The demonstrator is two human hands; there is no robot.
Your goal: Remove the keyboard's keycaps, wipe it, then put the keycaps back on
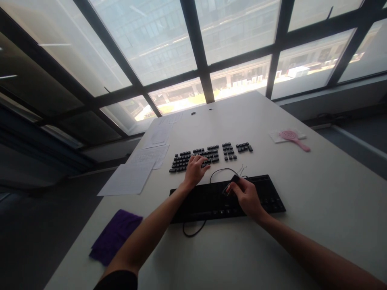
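A black keyboard [199, 201] lies across the table before me. Much of its upper surface looks dark and bare, while some keys show at its right end and along the near edge. Beyond it, loose black keycaps [181, 161] are laid out in rows and blocks. My left hand [194, 171] reaches over these keycaps, fingers bent, with the thumb and fingertips apart. Over the keyboard, my right hand [246, 197] is closed on a small black tool [235, 179], whose narrow end points down left; its exact kind is unclear. Thin silver wires [242, 170] show just behind it.
A black cable [193, 235] loops out from the keyboard. At left are a folded purple cloth [116, 233] and paper sheets [127, 179]. A pink hairbrush [292, 137] rests on a white packet [274, 137] at right. Large windows [236, 28] stand beyond the white table [242, 112].
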